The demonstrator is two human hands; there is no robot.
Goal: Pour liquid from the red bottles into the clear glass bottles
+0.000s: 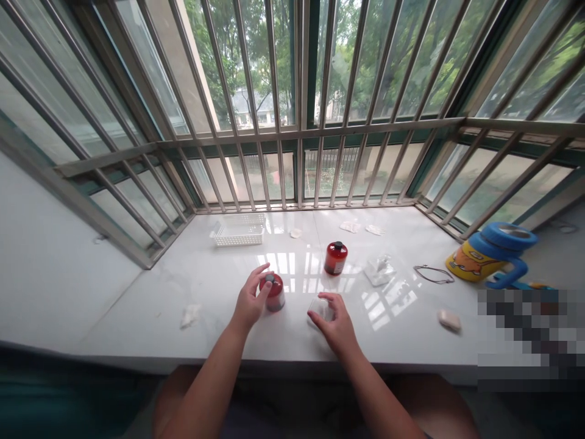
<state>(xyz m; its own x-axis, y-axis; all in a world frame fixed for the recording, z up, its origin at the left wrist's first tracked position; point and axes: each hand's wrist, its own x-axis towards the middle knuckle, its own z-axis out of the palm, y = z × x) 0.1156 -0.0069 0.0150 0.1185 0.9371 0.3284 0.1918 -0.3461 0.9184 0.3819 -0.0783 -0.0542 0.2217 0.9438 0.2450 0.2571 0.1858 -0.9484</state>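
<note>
At the left, the left hand [249,300] curls around the near red bottle [275,299] on the table [137,329], fingers spread, thumb near the dark cap; whether they grip firmly, I cannot tell. A steady hold on its sides, with the base flat, would probably suit the slick surface. To its right, the right hand [337,322] has thumb and fingers closed about a clear container [321,310]; light, even pressure seems wise if its walls are thin.

As for materials, the white basket [238,241] looks like perforated plastic, rectangular and open. The near bottle is squat, rounded, translucent red. The far red bottle [335,260] matches it, with a black cap and pale label. Further right lie a crinkled clear packet [380,270], a thin looped cord [434,275] and a chunky blue-and-yellow jug [479,255].
</note>
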